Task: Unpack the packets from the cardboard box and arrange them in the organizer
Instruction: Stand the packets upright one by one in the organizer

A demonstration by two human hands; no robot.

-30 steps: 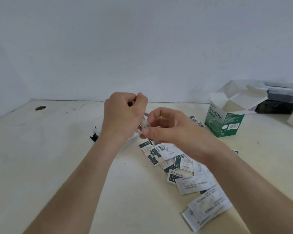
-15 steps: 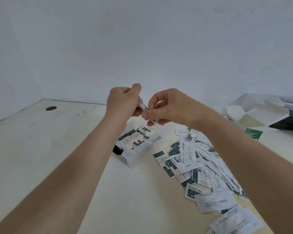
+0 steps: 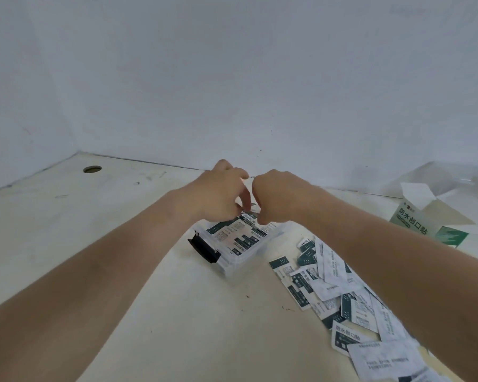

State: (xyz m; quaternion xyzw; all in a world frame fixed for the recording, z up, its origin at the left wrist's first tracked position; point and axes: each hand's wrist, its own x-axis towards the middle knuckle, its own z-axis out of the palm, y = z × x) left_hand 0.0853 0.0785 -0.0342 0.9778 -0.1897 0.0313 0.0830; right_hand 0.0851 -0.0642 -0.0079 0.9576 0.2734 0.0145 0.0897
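So your clear organizer (image 3: 239,244) sat on the table (image 3: 66,230) with a layer of packets lying flat inside. Your left hand (image 3: 218,194) and right hand (image 3: 276,199) hovered right over its far end, fingers curled down onto a packet (image 3: 249,216) there; couldn't tell who gripped it. Loose packets (image 3: 342,296) lay beside it, opened cardboard box (image 3: 425,219) further right.

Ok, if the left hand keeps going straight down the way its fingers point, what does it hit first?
Most likely the packets already lying in the clear organizer. The left hand has its fingers curled down over the organizer's far end, beside the right hand. How far above them it is, I can't tell.
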